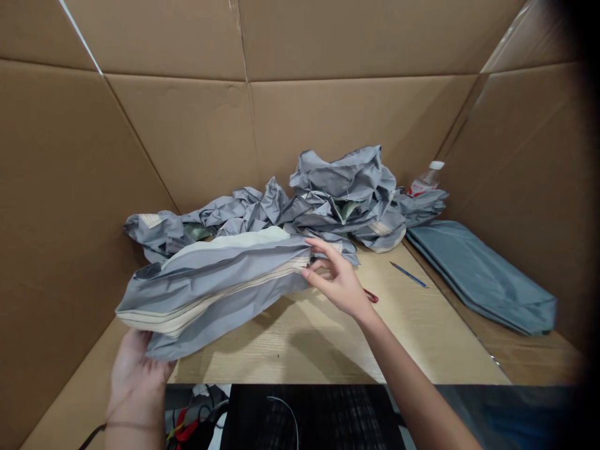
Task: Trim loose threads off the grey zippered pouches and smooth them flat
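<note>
A long grey fabric piece (225, 269) with a cream striped band along it is held up above the table, tilted with its left end lower. My left hand (140, 365) supports that lower end from beneath; its fingers are hidden behind the cloth. At the other end, my right hand (335, 278) pinches the fabric near the end of the striped band, thumb in front. A pale green layer (229, 239) shows along the upper edge of the piece.
Crumpled grey fabric pieces (342, 187) are heaped along the back cardboard wall (365, 37). On the right lie a folded grey-green cloth (482, 275), a blue pencil (409, 274) and a bottle (425, 180). A red object (371, 296) lies partly behind my right wrist. The wooden table (319, 356) ends in front.
</note>
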Demonstrator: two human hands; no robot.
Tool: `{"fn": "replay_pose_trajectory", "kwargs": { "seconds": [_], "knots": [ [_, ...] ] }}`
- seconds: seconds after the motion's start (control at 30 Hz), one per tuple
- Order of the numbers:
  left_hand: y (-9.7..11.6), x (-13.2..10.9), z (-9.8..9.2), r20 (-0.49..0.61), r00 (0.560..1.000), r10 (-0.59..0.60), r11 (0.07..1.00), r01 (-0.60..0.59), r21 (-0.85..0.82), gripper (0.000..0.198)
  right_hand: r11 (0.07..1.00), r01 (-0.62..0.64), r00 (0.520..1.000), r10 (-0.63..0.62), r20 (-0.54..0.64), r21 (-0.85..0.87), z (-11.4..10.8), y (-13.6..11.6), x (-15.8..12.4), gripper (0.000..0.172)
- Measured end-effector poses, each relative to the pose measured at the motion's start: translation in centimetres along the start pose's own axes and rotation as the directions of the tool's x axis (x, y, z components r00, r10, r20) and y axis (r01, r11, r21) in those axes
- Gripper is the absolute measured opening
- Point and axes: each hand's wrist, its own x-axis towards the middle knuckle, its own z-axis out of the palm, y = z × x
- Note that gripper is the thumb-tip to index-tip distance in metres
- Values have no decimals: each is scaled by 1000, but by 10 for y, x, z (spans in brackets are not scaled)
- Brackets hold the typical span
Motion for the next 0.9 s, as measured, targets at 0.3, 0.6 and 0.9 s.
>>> {"fn": "replay_pose_trajectory", "kwargs": {
  "seconds": [0.3, 0.6, 0.9],
  "knots": [
    [-20, -22, 30, -185, 933, 307, 952, -302, 58, 27, 988, -73, 988, 53, -146, -133, 3, -15, -7, 44],
    [-37, -37, 17, 302, 858, 416, 898, -439, 11, 72, 964, -254, 967, 254, -10, -82, 0, -37, -19, 30],
    [-108, -43, 33, 242, 937, 251, 704, -348, 619, 56, 954, -221, 974, 227, 7, -203, 30, -55, -56, 24]
  ]
}}
